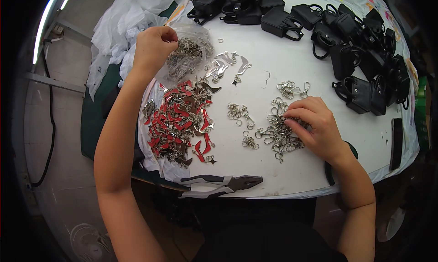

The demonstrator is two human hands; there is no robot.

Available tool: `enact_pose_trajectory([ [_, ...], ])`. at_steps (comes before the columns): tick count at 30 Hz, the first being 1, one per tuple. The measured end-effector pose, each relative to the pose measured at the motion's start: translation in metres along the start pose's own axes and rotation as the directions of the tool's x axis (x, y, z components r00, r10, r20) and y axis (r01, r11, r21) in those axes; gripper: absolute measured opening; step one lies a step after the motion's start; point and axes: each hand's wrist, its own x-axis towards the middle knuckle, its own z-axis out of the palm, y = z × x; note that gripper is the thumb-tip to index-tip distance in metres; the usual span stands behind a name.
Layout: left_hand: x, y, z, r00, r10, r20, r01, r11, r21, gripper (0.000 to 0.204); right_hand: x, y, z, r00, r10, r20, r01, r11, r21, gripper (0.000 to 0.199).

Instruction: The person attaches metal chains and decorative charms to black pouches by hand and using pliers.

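Observation:
My left hand (154,49) reaches to the far left, its thumb and forefinger pinched at the clear plastic bag (194,34). Small silvery metal rings (188,49) fill that bag; what the fingertips hold is too small to make out. Over a heap of silvery swivel clasps (279,134), my right hand (315,125) is closed in a pinch on a clasp, partly hidden by the fingers. Left of this heap lie loose rings and short chain links (239,113). Red and brown boot-shaped charms (178,120) with small metal stars are piled below the bag.
Several small black handbags (280,23) crowd the far and right sides. Silver charms (244,65) lie beside the bag. Pliers with grey and black handles (223,184) rest along the near edge. A dark phone (396,143) is at the right edge; crumpled white plastic (121,34) sits far left.

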Motion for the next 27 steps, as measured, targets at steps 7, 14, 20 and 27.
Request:
enact_pose_trajectory([
  [7, -0.017, 0.020, 0.006, 0.996, 0.026, -0.080, -0.025, 1.000, 0.012, 0.016, -0.001, 0.000, -0.001, 1.000, 0.008, -0.004, -0.008, 1.000, 0.001, 0.012],
  [14, -0.029, 0.006, -0.003, 0.980, -0.119, 0.162, 0.125, 0.992, -0.025, 0.021, 0.001, -0.002, 0.002, 1.000, -0.008, 0.022, 0.008, 1.000, 0.013, 0.013],
  [20, -0.101, 0.087, -0.056, 0.915, 0.136, 0.380, 0.065, 0.880, -0.470, 0.024, -0.002, 0.002, -0.004, 1.000, 0.025, 0.010, -0.025, 1.000, -0.003, 0.014],
  [27, -0.292, 0.083, -0.014, 0.154, 0.536, 0.830, 0.701, 0.533, -0.475, 0.026, 0.012, -0.014, 0.010, 0.992, -0.096, 0.081, 0.095, 0.995, 0.019, 0.016],
])
